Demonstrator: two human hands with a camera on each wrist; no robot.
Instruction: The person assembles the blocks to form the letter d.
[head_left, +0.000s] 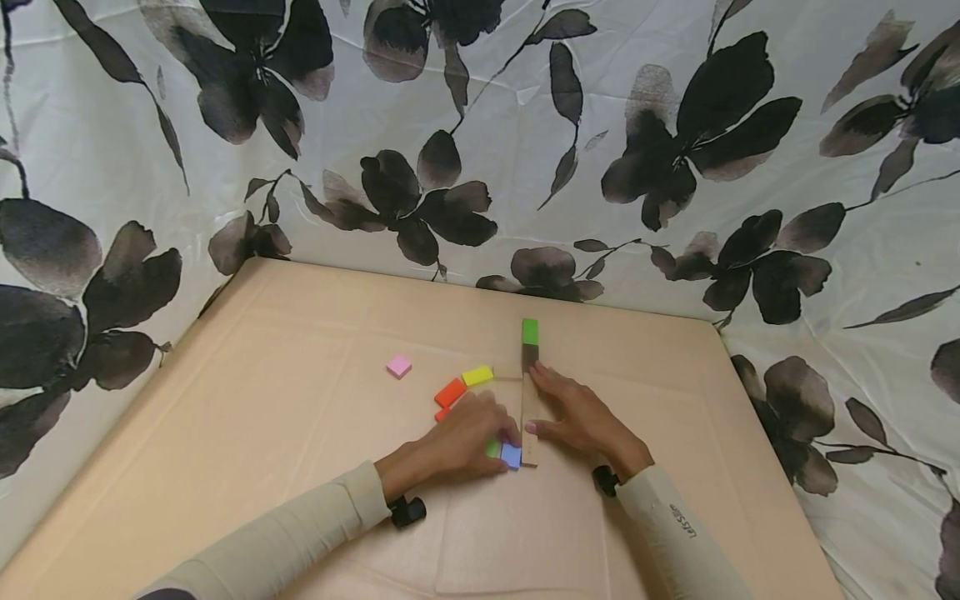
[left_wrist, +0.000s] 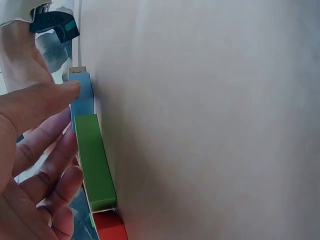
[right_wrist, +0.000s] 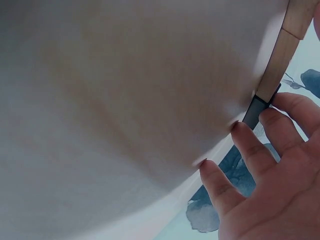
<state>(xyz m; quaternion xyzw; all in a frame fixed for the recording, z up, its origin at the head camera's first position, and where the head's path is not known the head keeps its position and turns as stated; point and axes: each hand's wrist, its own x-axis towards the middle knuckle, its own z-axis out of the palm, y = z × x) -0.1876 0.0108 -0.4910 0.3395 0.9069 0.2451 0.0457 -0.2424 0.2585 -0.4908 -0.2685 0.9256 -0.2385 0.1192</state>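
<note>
My left hand (head_left: 468,429) pinches a blue block (left_wrist: 82,100) between thumb and fingers, close beside a row of plain wooden blocks (head_left: 528,417). A green block (left_wrist: 94,165) adjoins the blue one, and a red block (left_wrist: 110,226) follows it in the left wrist view. My right hand (head_left: 588,417) lies along the row's other side, fingers extended; its fingertips touch a black block (right_wrist: 255,111) and the tabletop, its thumb tip the wood. Beyond the black block a bright green block (head_left: 530,331) tops the row. The left hand partly hides the curved line of coloured blocks in the head view.
An orange-red block (head_left: 451,392) and a yellow block (head_left: 477,376) continue the curve, with a thin piece between the yellow one and the wooden row. A pink block (head_left: 399,367) lies apart to the left. Floral cloth (head_left: 555,192) hangs behind the tan tabletop (head_left: 322,358).
</note>
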